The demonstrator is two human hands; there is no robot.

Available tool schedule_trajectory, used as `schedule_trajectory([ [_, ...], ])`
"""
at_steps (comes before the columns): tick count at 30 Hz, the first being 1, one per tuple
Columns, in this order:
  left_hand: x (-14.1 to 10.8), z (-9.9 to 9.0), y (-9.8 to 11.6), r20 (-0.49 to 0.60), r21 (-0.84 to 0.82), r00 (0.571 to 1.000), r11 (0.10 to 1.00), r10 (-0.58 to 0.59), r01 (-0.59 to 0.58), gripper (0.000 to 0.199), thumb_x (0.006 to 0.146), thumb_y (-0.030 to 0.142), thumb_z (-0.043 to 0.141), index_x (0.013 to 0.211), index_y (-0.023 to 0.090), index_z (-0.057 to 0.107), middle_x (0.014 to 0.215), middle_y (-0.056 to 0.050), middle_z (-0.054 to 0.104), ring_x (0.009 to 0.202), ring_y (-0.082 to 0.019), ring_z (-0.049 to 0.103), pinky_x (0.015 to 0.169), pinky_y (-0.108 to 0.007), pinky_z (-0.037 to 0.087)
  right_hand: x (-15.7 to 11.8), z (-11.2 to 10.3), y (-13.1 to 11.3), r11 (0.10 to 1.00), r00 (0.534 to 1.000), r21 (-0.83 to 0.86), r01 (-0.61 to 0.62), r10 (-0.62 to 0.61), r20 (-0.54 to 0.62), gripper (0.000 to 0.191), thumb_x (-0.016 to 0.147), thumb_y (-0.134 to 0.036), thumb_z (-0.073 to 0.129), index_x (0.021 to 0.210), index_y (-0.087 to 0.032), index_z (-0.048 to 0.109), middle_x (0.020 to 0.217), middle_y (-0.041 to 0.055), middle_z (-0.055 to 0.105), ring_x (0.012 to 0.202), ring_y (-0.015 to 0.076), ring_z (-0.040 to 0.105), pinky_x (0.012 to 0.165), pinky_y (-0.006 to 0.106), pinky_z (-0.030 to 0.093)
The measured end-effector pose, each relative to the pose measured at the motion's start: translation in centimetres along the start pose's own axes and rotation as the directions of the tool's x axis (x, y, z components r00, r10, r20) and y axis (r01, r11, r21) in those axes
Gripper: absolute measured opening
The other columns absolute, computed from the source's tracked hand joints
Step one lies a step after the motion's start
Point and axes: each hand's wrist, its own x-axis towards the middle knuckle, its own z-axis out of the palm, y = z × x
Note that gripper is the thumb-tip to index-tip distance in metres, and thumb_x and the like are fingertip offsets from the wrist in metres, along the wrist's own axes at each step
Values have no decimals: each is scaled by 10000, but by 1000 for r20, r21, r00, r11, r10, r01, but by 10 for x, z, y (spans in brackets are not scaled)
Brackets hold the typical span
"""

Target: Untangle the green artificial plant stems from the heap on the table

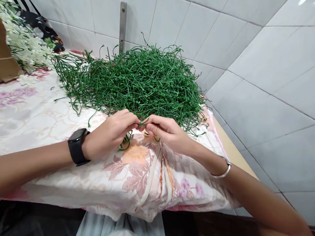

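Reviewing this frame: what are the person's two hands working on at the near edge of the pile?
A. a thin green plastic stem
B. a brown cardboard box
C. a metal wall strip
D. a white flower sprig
A: the left hand and right hand meet fingertip to fingertip, pinching a thin green plastic stem at the near edge of the heap of green stems.

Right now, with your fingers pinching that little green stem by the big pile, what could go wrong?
1. The green stems are heaped and tangled, so pulling the one pinched between the left hand and right hand might drag others along.
2. The pile sits near the edge of the flowered cloth, beside the tiled wall; loose stems could slide off there.
3. The thin stem might bend or snap under the fingertips.
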Motion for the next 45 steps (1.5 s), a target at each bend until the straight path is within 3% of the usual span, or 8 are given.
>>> schedule_trajectory([
  [4,3,-2,-3,19,-116,998,992,52,-49,170,869,145,356,830,133,521,737,-17,514,704,-111,443,633,-218,344,2,1,1,941,992,317,-122,121,23,228,813,-311,450,744,-124,560,617,-26,453,516,38,335,502,177,313],
  [8,6,-4,-3,111,-286,985,953,131,-94,180,871,166,349,784,149,506,729,-21,526,702,-113,456,654,-225,359,3,4,0,888,982,424,-178,190,13,335,786,-422,468,653,-130,564,569,-16,509,462,38,332,458,190,271],
  [11,7,-6,0,156,-340,976,936,153,-92,205,873,186,345,727,154,486,690,-15,507,669,-112,444,632,-226,354,3,7,-5,872,984,467,-146,175,-18,388,754,-457,499,529,-142,518,478,-34,440,450,42,350,444,193,254],
  [15,6,-7,5,118,-359,977,925,179,-126,204,870,164,350,715,156,483,671,-2,489,651,-98,434,622,-212,342,2,11,-12,857,976,504,-110,188,-106,456,754,-460,495,427,-155,403,375,-70,250,377,33,250,416,210,201],
  [21,3,-3,7,31,-300,995,951,90,-77,171,865,169,364,762,153,499,661,4,467,618,-92,423,572,-202,320,6,12,-10,839,942,535,-97,252,-224,509,736,-441,546,421,-166,255,376,-85,155,361,18,154,398,225,97],
  [28,1,5,7,-50,-260,999,965,13,-26,191,859,141,367,712,147,487,658,7,467,663,-98,422,609,-212,325,9,12,-5,851,917,524,-27,230,-327,520,729,-396,578,440,-167,211,432,-81,134,386,14,129,410,229,75],
  [35,-3,16,9,-143,-248,989,967,25,-60,179,849,75,362,725,151,467,658,8,468,667,-102,388,622,-227,316,13,12,-6,860,898,510,25,205,-389,508,717,-359,596,410,-156,247,425,-72,163,386,15,159,408,229,84],
  [45,-4,17,10,-156,-268,987,960,41,-82,185,853,80,347,724,157,454,662,0,467,666,-110,388,615,-237,317,16,21,-10,860,861,503,78,196,-469,502,685,-342,625,392,-159,261,423,-65,183,398,29,216,404,233,108],
])
